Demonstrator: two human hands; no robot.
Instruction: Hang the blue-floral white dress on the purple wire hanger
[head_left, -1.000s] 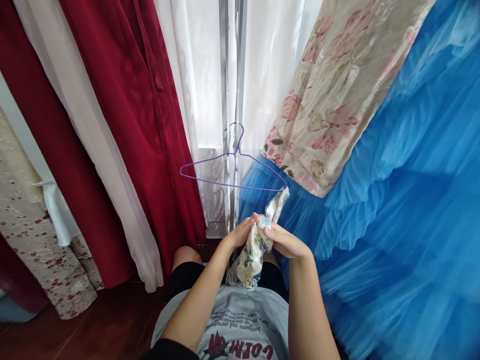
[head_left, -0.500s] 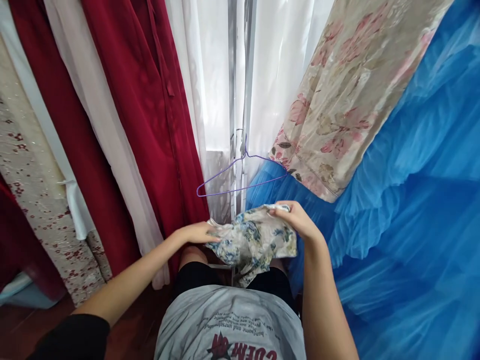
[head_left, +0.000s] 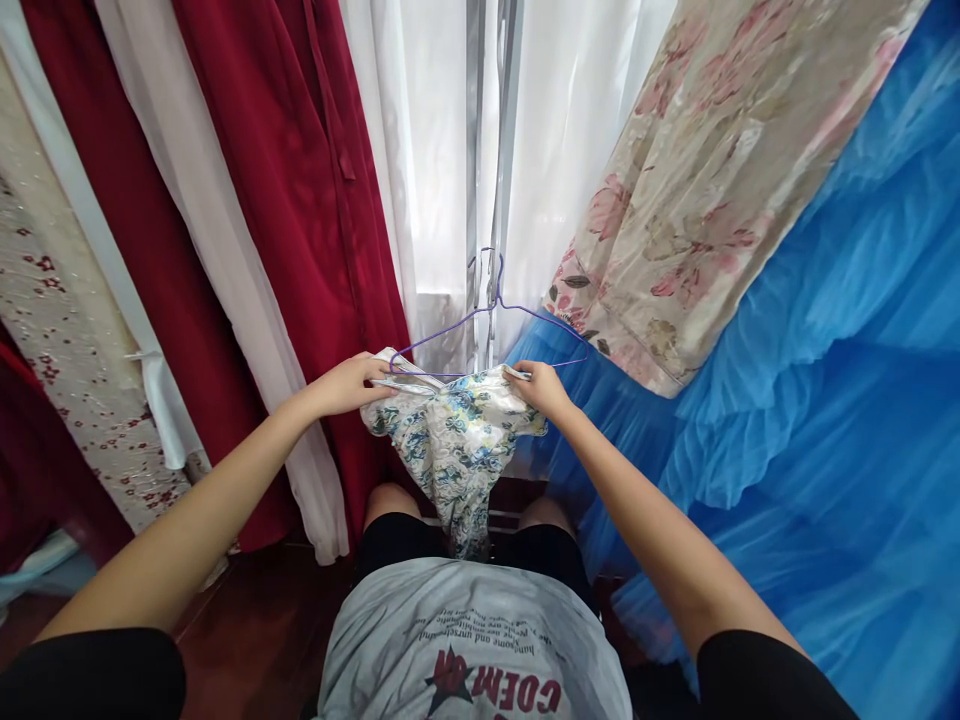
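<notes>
A white garment with a blue and yellow floral print [head_left: 465,430] is stretched between my two hands, its lower part hanging down between my knees. My left hand [head_left: 349,385] grips its upper left edge, close to the left corner of a purple wire hanger [head_left: 442,328]. On the other side, my right hand [head_left: 541,388] pinches the upper right edge, just under the hanger's bottom bar. The hanger hangs by its hook from a metal stand. Its left corner overlaps the garment's opening; whether it sits inside the cloth I cannot tell.
Dark red cloth [head_left: 277,180] and a pale pink panel [head_left: 217,260] hang on the left. To the right hang a beige floral dress [head_left: 675,220] and a blue tulle gown [head_left: 840,420]. Behind the metal poles [head_left: 495,150] is a white curtain [head_left: 435,150].
Both hands have raised the floral garment from near my lap up to the hanger. The bunched cloth has opened out and now hangs down, with its upper edge spread wide.
</notes>
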